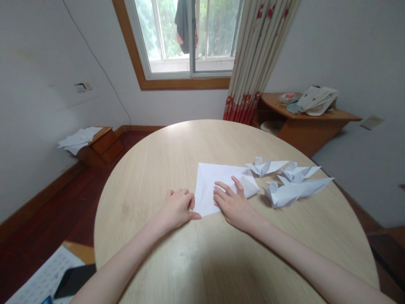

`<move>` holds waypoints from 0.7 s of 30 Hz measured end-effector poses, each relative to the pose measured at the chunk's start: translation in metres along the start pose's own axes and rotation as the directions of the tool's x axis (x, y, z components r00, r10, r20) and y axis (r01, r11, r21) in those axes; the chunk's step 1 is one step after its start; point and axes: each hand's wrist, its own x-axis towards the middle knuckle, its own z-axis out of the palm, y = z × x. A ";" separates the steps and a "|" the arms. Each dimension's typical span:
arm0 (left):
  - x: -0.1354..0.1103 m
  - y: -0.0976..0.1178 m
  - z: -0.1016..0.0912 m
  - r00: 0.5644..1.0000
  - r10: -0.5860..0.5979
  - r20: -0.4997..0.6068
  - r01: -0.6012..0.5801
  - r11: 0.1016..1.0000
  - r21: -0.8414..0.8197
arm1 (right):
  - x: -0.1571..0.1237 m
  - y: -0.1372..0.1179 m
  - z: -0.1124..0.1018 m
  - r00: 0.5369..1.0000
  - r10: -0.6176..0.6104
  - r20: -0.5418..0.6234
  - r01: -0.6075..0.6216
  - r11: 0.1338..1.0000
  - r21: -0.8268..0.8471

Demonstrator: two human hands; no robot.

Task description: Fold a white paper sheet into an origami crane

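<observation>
A folded sheet of white paper (207, 179) lies on the round wooden table (152, 160), with creases and a pointed flap on its right side. My left hand (180, 207) is at the paper's lower left corner, fingers curled in and thumb against the corner. My right hand (236, 207) rests on the paper with fingers spread, pressing on its middle. To the right of the paper sit three folded white paper birds: one at the back (264, 167), one behind the front one (297, 172), and a larger one in front (284, 195).
A low wooden cabinet (107, 145) with papers on top stands at the left. At lower left lie a printed sheet (41, 274) and a dark phone-like object (74, 280). A corner desk (303, 126) holds a cloth bag (318, 100). A curtain (253, 63) hangs beside the window.
</observation>
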 end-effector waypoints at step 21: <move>0.005 -0.009 0.001 0.960 0.255 -0.115 -0.260 0.965 -0.029 | 0.000 0.001 0.001 1.000 -0.021 -0.011 0.021 1.000 -0.003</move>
